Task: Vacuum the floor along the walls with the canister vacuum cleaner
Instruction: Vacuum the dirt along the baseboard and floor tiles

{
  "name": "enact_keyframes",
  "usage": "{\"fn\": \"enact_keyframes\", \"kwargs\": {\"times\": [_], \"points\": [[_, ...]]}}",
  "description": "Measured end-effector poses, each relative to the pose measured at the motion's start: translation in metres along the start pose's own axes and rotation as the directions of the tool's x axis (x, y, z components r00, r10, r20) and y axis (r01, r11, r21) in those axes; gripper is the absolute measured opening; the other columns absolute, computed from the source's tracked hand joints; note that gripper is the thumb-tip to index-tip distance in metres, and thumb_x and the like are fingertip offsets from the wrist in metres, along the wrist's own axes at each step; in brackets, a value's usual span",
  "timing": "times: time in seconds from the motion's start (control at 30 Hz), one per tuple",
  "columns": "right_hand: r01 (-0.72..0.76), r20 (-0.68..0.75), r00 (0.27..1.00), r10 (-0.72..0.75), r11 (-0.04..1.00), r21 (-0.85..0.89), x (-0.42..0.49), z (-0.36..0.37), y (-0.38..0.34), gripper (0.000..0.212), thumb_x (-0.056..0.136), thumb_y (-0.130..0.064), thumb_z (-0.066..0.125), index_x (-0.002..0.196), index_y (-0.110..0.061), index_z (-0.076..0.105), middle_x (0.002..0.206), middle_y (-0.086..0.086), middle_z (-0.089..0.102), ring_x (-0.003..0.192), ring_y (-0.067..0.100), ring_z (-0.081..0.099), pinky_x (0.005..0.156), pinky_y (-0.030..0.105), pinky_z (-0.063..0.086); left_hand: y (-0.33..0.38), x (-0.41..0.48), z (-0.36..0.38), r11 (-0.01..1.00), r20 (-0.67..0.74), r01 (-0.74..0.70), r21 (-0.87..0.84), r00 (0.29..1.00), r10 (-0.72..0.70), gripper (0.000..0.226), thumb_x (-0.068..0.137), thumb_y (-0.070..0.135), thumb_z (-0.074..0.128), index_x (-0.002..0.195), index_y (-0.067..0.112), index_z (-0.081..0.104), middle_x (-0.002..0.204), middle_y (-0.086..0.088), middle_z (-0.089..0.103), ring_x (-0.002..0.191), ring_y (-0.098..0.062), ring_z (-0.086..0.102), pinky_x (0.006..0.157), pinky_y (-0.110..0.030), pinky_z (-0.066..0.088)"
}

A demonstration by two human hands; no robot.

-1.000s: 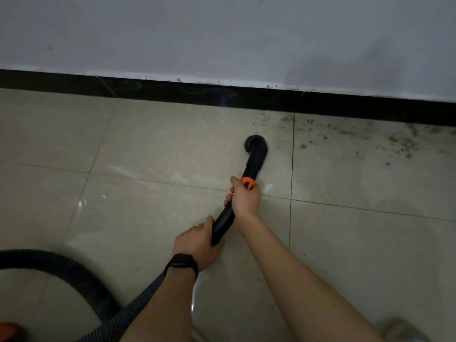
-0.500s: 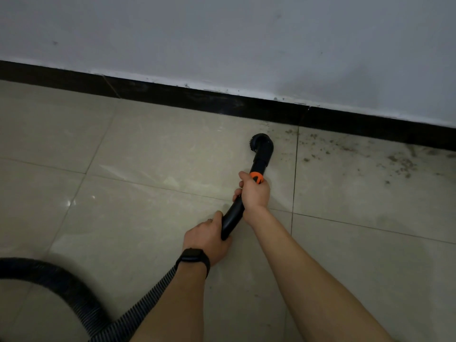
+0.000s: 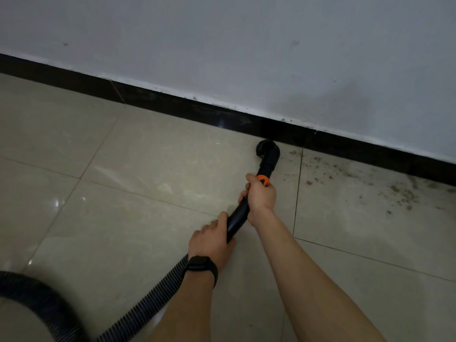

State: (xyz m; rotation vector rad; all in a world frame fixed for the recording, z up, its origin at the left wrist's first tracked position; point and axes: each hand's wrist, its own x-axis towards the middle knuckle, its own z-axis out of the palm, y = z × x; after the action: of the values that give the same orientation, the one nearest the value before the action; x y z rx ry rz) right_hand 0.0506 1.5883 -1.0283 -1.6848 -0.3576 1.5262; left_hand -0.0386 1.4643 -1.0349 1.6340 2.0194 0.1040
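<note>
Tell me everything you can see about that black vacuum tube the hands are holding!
The vacuum tube is black, smooth and looks like plastic, slightly curved. An orange part sits near its upper end. At the far end a round bristly brush head meets the floor beside the black baseboard. The near end joins a ribbed hose. The right hand grips it just below the orange part; the left hand holds its lower end.

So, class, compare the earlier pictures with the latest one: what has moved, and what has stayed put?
The brush head has been pushed forward, from open tile up to the black skirting board. The left hand and right hand still grip the tube as before. The dirt to its right remains.
</note>
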Motion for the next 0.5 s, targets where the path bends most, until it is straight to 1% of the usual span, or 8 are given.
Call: {"fn": "enact_keyframes", "kwargs": {"times": [0.17,0.27,0.33,0.4,0.5], "points": [[-0.003,-0.008,1.0,0.004,1.0,0.008,0.011,0.002,-0.007,0.017,0.091,-0.016,0.072,0.098,-0.009,0.058,0.068,0.003,0.057,0.045,0.013,0.05,0.046,0.028,0.046,0.005,0.008,0.002,1.0,-0.058,-0.011,0.004,0.998,0.011,0.04,0.095,0.036,0.048,0.13,0.026,0.032,0.114,0.0,0.059,0.099,-0.023,0.056,0.075,-0.035,0.041],[0.0,0.008,1.0,-0.001,1.0,0.02,0.016,0.007,-0.01,0.017,0.092,-0.015,0.071,0.099,-0.009,0.057,0.066,0.003,0.055,0.044,0.013,0.048,0.045,0.028,0.045,0.007,0.01,0.002,1.0,-0.066,0.0,-0.009,0.998,0.0,0.041,0.096,0.033,0.047,0.133,0.026,0.031,0.118,-0.001,0.058,0.104,-0.024,0.053,0.08,-0.037,0.041],[0.012,0.005,1.0,-0.012,1.0,0.015,0.016,0.012,-0.01,0.017,0.092,-0.014,0.07,0.1,-0.009,0.056,0.065,0.003,0.054,0.042,0.013,0.048,0.043,0.026,0.044,0.007,0.011,-0.001,1.0,-0.07,0.015,-0.023,0.997,-0.017,0.039,0.095,0.03,0.047,0.13,0.026,0.031,0.117,-0.002,0.057,0.103,-0.025,0.053,0.082,-0.039,0.044],[0.031,-0.008,0.999,-0.032,0.999,-0.018,0.016,0.02,-0.01,0.019,0.091,-0.015,0.069,0.103,-0.01,0.055,0.067,0.005,0.054,0.041,0.014,0.049,0.042,0.025,0.044,0.006,0.012,-0.006,0.998,-0.073,0.032,-0.061,0.997,-0.036,0.037,0.092,0.027,0.048,0.125,0.027,0.032,0.112,-0.002,0.057,0.099,-0.026,0.054,0.08,-0.04,0.046],[0.054,0.003,0.999,-0.054,0.992,-0.111,0.013,0.032,-0.009,0.029,0.094,-0.025,0.07,0.111,-0.01,0.052,0.077,0.009,0.059,0.047,0.017,0.055,0.041,0.023,0.045,0.001,0.011,-0.015,0.974,-0.052,0.079,-0.214,0.994,-0.092,0.029,0.089,0.026,0.05,0.114,0.032,0.035,0.096,0.0,0.058,0.085,-0.024,0.057,0.072,-0.041,0.052]]}}
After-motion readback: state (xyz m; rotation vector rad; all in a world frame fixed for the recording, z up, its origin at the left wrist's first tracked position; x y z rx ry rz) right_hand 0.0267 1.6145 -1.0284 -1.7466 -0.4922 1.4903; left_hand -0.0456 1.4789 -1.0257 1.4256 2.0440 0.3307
